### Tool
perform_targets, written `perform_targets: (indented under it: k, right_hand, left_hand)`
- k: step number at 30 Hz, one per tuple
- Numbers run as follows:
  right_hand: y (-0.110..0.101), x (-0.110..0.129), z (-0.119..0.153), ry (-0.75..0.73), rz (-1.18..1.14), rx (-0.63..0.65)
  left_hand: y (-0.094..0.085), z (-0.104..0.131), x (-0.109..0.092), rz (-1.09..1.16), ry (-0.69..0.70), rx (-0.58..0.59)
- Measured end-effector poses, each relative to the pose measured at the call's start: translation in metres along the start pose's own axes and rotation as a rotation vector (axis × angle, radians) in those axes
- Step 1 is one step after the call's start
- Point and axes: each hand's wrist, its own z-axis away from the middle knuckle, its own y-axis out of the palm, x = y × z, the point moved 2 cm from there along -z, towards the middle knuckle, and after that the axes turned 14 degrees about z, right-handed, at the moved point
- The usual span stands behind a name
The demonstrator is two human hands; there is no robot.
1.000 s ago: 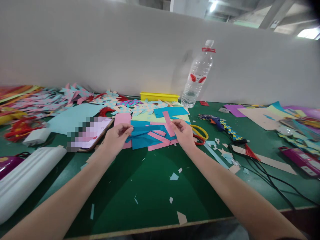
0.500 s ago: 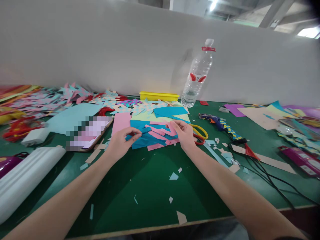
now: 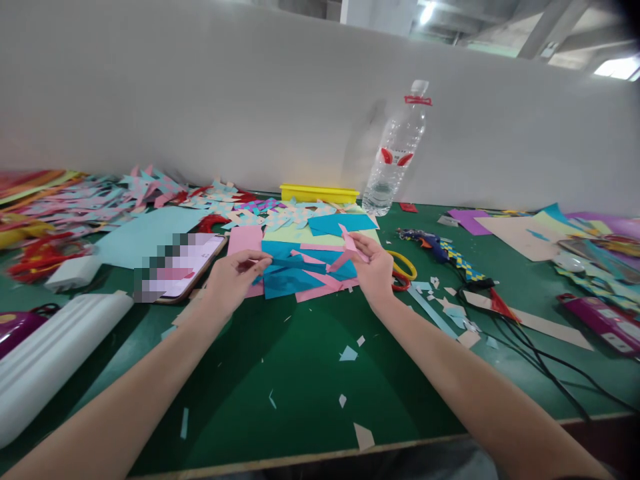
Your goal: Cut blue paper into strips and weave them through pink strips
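Note:
My left hand (image 3: 239, 277) pinches the end of a blue paper strip (image 3: 297, 264), which stretches rightward above the pile. Between the thumb and fingers of my right hand (image 3: 373, 263) is a folded pink paper strip (image 3: 347, 248). The strips meet or cross near the right hand; whether they are joined I cannot tell. Beneath them lie blue paper pieces (image 3: 290, 284) and pink paper pieces (image 3: 317, 292). A pink sheet (image 3: 244, 239) sits behind my left hand. Scissors with yellow and red handles (image 3: 407, 267) rest just right of my right hand, partly hidden by it.
A phone (image 3: 187, 270) and a long white object (image 3: 60, 353) lie left. Behind stand a water bottle (image 3: 395, 157) and a yellow tray (image 3: 319, 194) against a grey partition. Woven paper strips (image 3: 100, 200) heap at back left; black cords (image 3: 540, 353) run at right.
My left hand has moved slightly left, drawing the blue strip out straight. My right hand has turned and raised the pink strip, which now stands up folded.

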Motion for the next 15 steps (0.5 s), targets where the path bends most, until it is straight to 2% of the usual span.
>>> perform_targets:
  k: [5, 15]
  right_hand:
    - [0.001, 0.0, 0.0, 0.012, -0.016, 0.003]
    - [-0.001, 0.014, 0.005, -0.189, 0.191, -0.006]
  left_hand:
    - [0.001, 0.0, 0.001, 0.031, 0.003, 0.001]
    - [0.001, 0.002, 0.0, 0.024, -0.011, -0.011]
